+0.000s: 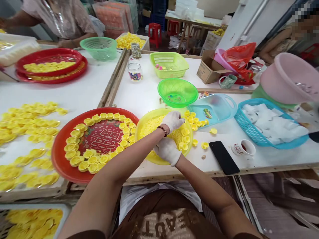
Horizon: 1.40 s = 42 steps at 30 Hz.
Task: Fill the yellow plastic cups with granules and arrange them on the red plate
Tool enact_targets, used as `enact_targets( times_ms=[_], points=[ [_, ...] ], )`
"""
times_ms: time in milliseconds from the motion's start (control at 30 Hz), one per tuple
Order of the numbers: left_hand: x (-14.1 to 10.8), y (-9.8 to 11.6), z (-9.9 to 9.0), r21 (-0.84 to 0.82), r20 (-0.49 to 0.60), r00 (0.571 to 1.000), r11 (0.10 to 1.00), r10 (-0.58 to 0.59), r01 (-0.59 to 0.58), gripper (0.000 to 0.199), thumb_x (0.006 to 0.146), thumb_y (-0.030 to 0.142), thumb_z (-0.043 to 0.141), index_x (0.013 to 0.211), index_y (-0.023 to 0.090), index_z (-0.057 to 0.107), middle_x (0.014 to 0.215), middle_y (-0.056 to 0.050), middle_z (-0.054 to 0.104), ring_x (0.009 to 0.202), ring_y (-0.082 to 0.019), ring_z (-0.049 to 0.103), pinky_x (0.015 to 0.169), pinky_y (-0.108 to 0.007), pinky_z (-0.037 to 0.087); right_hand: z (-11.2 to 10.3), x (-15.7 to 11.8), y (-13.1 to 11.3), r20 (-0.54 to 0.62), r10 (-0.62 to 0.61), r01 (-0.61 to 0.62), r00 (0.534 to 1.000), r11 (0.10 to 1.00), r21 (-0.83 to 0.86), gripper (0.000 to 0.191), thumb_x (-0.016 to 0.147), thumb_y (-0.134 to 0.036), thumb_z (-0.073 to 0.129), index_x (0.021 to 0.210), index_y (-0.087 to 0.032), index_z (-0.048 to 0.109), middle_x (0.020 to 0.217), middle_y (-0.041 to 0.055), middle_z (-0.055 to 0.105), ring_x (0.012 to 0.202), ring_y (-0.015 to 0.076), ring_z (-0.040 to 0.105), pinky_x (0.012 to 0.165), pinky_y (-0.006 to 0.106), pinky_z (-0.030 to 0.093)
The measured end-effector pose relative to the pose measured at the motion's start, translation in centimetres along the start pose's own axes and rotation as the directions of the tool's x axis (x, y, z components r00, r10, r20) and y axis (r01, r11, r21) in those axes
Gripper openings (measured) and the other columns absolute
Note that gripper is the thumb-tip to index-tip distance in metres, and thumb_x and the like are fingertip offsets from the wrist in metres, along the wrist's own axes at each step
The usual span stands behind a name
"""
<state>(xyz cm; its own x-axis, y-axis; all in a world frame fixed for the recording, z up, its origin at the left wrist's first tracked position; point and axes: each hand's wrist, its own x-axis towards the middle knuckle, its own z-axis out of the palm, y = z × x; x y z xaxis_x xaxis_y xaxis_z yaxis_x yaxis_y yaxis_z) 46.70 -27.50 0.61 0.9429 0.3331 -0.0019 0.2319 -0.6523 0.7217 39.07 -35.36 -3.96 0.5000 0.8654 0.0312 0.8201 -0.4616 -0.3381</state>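
Both hands wear white gloves and work over a yellow basin (147, 157) filled with small pale yellow pieces (152, 127). My left hand (173, 121) reaches across to the basin's far right side, its fingers curled together; whatever they hold is too small to make out. Below it, my right hand (168, 151) dips low over the loose pieces, with its fingertips hidden by the left forearm and wrist. Yellow plastic cups (184, 138) sit along the basin's right inner side. More yellow cups (193, 120) lie beside it on a blue tray (219, 108).
Left of the basin, a red tray (59, 146) carries a ring of yellow cups. A black phone (224, 157), a mug (244, 148) and a blue basket (264, 141) stand to the right. A green bowl (177, 93) lies beyond. Another person (64, 20) sits across the table.
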Motion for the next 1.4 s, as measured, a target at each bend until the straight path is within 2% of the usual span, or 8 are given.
enact_targets(
  times_ms=[167, 267, 367, 467, 700, 933, 1200, 1400],
  points=[
    [-4.1, -4.0, -5.9, -0.175, -0.267, 0.961, 0.984, -0.072, 0.025, 0.01, 0.08, 0.028, 0.061, 0.075, 0.02, 0.057, 0.067, -0.003, 0.063, 0.07, -0.02, 0.062, 0.068, -0.031, 0.048, -0.7, 0.1, 0.6, -0.154, 0.086, -0.001, 0.984, 0.875, 0.484, 0.03, 0.098, -0.042, 0.046, 0.081, -0.021, 0.06, 0.075, 0.0032, 0.064, 0.071, 0.0169, 0.057, 0.067, 0.029, 0.043],
    [-7.6, -6.3, -8.1, -0.398, -0.23, 0.958, 0.915, -0.17, 0.067, 0.021, 0.08, 0.037, 0.064, 0.089, 0.018, 0.062, 0.075, -0.002, 0.065, 0.067, -0.018, 0.064, 0.062, -0.028, 0.052, -1.8, 0.5, 0.7, -0.177, 0.266, 0.024, 0.948, 0.494, 0.869, 0.039, 0.095, -0.054, 0.048, 0.071, -0.023, 0.046, 0.061, -0.0038, 0.045, 0.055, 0.012, 0.043, 0.053, 0.026, 0.036],
    [-10.2, -7.3, -8.0, -0.562, -0.1, 0.971, 0.818, -0.215, 0.123, 0.036, 0.076, 0.048, 0.07, 0.091, 0.015, 0.068, 0.082, -0.004, 0.067, 0.066, -0.016, 0.064, 0.062, -0.027, 0.055, -3.3, 1.4, 0.5, -0.077, 0.371, 0.054, 0.925, 0.073, 0.996, 0.043, 0.09, -0.061, 0.052, 0.073, -0.024, 0.037, 0.059, -0.0071, 0.037, 0.046, 0.0084, 0.032, 0.044, 0.023, 0.027],
    [-11.5, -7.1, -6.5, -0.616, -0.013, 0.977, 0.771, -0.213, 0.16, 0.043, 0.072, 0.055, 0.073, 0.08, 0.013, 0.069, 0.072, -0.003, 0.064, 0.06, -0.014, 0.061, 0.062, -0.026, 0.055, -4.7, 2.7, 0.0, -0.1, 0.419, 0.142, 0.902, -0.069, 0.987, 0.046, 0.086, -0.064, 0.055, 0.076, -0.025, 0.034, 0.062, -0.0077, 0.038, 0.045, 0.0067, 0.033, 0.043, 0.022, 0.027],
    [-11.5, -5.6, -4.5, -0.653, 0.032, 0.98, 0.739, -0.195, 0.168, 0.044, 0.073, 0.056, 0.069, 0.077, 0.012, 0.071, 0.065, -0.002, 0.062, 0.058, -0.014, 0.059, 0.059, -0.025, 0.053, -5.1, 3.8, -0.1, -0.234, 0.464, 0.305, 0.854, -0.083, 0.949, 0.041, 0.089, -0.06, 0.053, 0.078, -0.024, 0.035, 0.064, -0.0073, 0.04, 0.05, 0.0072, 0.043, 0.048, 0.021, 0.038],
    [-11.4, -5.8, -4.4, -0.689, 0.063, 0.974, 0.697, -0.215, 0.199, 0.044, 0.072, 0.054, 0.073, 0.083, 0.011, 0.072, 0.071, -0.003, 0.065, 0.061, -0.014, 0.061, 0.063, -0.027, 0.055, -5.3, 3.8, 0.6, -0.206, 0.505, 0.288, 0.838, -0.089, 0.954, 0.04, 0.088, -0.058, 0.055, 0.08, -0.025, 0.034, 0.063, -0.0086, 0.037, 0.045, 0.0062, 0.035, 0.043, 0.021, 0.03],
    [-11.7, -7.0, -7.0, -0.875, 0.164, 0.946, 0.402, -0.279, 0.27, 0.042, 0.066, 0.044, 0.085, 0.087, 0.014, 0.063, 0.079, -0.001, 0.064, 0.069, -0.013, 0.064, 0.071, -0.03, 0.061, -4.5, 2.3, 1.4, -0.125, 0.446, 0.129, 0.886, 0.022, 0.991, 0.038, 0.089, -0.055, 0.057, 0.077, -0.024, 0.038, 0.063, -0.0076, 0.038, 0.045, 0.0065, 0.03, 0.042, 0.022, 0.024],
    [-11.5, -8.5, -6.8, -0.778, 0.009, 0.961, 0.602, -0.277, 0.181, 0.041, 0.069, 0.049, 0.081, 0.075, 0.013, 0.062, 0.067, 0.001, 0.059, 0.062, -0.011, 0.06, 0.065, -0.025, 0.058, -4.1, 1.3, 0.2, -0.284, 0.247, 0.149, 0.927, 0.451, 0.88, 0.027, 0.092, -0.044, 0.057, 0.079, -0.021, 0.057, 0.069, -0.003, 0.049, 0.062, 0.0108, 0.044, 0.058, 0.024, 0.038]
  ],
)
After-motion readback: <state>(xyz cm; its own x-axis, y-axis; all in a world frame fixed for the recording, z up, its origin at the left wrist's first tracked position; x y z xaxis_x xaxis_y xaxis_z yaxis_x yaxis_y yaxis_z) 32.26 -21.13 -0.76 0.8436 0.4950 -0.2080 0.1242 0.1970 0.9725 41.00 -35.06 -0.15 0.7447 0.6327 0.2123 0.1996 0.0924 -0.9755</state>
